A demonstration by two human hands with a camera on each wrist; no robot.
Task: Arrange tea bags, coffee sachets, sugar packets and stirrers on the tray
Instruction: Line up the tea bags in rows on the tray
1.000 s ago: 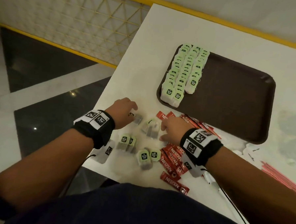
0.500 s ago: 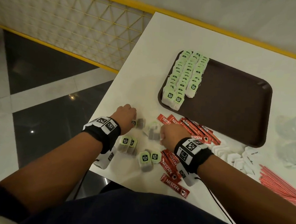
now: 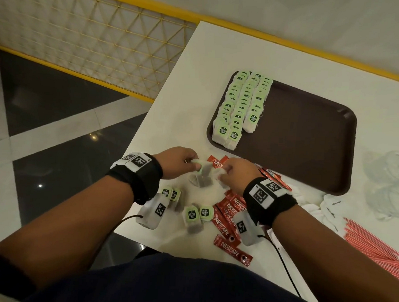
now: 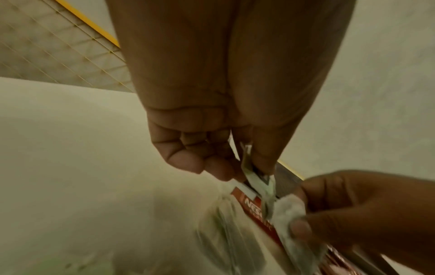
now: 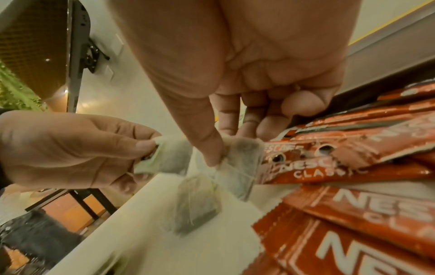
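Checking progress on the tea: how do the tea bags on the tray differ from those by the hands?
The tea bags on the tray overlap in neat rows; the tea bags on the table lie scattered, unaligned. Tray ones sit untouched, while the hands pinch loose ones. Both kinds carry green tags.

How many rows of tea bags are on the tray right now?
3, side by side at the tray's left end: left row, middle row, shorter right row. None seem hidden.

"NESCAFE CLASSIC" on coffee sachets (image 3: 232, 249)
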